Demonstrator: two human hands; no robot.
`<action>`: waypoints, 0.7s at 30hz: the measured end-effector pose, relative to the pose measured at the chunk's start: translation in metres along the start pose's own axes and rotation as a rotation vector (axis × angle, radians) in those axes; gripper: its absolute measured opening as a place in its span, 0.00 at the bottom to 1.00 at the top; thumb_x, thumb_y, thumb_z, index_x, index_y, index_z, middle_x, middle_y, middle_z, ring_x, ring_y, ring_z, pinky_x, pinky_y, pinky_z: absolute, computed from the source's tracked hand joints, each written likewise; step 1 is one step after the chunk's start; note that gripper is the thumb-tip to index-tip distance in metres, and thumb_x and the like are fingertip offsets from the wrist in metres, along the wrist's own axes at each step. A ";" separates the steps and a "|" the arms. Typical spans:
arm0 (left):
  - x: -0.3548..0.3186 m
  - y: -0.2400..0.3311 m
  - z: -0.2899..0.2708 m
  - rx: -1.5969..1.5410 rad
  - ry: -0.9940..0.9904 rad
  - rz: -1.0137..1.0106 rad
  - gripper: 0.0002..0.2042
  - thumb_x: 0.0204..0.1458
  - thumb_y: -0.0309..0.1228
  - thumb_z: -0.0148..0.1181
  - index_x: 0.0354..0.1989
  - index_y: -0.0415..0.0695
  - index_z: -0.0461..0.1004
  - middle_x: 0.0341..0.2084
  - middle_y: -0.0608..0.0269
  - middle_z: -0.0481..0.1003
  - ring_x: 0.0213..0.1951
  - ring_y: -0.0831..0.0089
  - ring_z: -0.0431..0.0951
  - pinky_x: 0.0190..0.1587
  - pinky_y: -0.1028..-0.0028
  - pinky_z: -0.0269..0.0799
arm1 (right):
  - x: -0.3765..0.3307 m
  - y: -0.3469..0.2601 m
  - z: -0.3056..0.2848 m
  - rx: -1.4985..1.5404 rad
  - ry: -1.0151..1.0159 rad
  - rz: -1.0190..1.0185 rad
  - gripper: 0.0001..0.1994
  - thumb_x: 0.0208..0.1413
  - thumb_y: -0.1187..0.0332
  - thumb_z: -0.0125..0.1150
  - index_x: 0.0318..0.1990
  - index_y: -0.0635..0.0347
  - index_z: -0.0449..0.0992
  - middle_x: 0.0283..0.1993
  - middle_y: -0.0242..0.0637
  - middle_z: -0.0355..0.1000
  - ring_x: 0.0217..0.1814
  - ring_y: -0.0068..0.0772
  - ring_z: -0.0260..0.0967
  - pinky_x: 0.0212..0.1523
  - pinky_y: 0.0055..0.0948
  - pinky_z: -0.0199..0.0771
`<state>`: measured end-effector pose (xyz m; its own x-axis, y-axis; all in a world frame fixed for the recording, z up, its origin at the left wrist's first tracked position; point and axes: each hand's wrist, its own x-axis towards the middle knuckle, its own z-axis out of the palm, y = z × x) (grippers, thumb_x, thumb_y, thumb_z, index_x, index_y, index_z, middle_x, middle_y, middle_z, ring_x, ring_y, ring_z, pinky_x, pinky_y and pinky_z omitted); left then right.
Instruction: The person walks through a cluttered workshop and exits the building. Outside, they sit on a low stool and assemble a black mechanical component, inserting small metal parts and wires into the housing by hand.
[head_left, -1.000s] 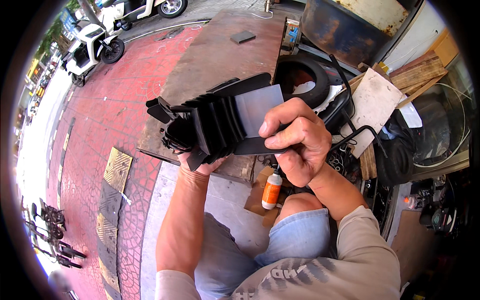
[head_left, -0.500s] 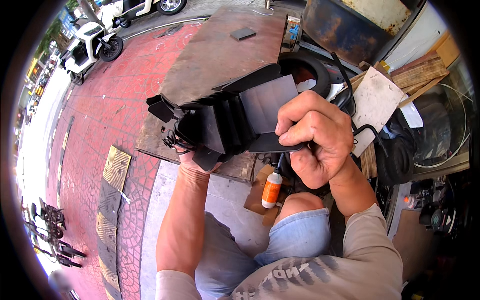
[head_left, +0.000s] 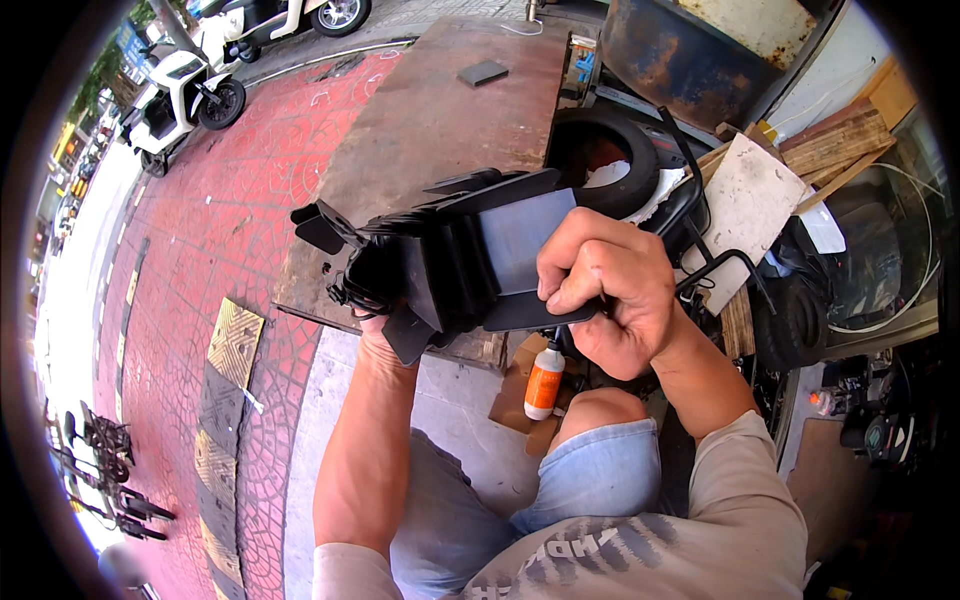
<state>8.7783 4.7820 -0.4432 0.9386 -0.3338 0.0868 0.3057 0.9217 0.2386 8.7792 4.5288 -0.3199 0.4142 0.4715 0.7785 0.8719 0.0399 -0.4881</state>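
Note:
A black part made of several thin panels (head_left: 455, 250), fanned apart at the near end, is held up in front of me over the edge of a worn board. My left hand (head_left: 373, 328) grips it from below at its left end; most of those fingers are hidden behind the part. At the other end, my right hand (head_left: 615, 290) is closed, with thumb and fingers pinching the corner of a dark, rounded panel. A smooth grey inner face (head_left: 530, 235) shows between the panels. I cannot tell exactly what the part is.
A small dark flat block (head_left: 483, 72) lies on the board (head_left: 440, 120). An orange-labelled white bottle (head_left: 543, 383) stands on cardboard below. To the right are a tyre (head_left: 640, 165), bent black tubing (head_left: 725, 265) and wood scraps (head_left: 840, 140). White scooters (head_left: 185, 95) are parked far left.
My right hand has moved left and slightly down, bringing the right end of the panelled part with it. The left hand stays nearly where it was.

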 end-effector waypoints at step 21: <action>0.009 -0.020 0.015 0.128 -0.005 -0.019 0.40 0.43 0.53 0.74 0.63 0.46 0.71 0.61 0.56 0.74 0.61 0.57 0.74 0.68 0.54 0.66 | -0.011 0.011 0.012 -0.255 0.248 -0.083 0.23 0.49 0.63 0.71 0.50 0.64 0.71 0.46 0.50 0.72 0.35 0.35 0.70 0.33 0.28 0.72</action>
<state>8.7778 4.7577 -0.4327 0.9319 -0.3523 0.0858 0.3003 0.8825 0.3619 8.7813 4.5349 -0.3387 0.3627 0.2470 0.8986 0.9294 -0.1664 -0.3294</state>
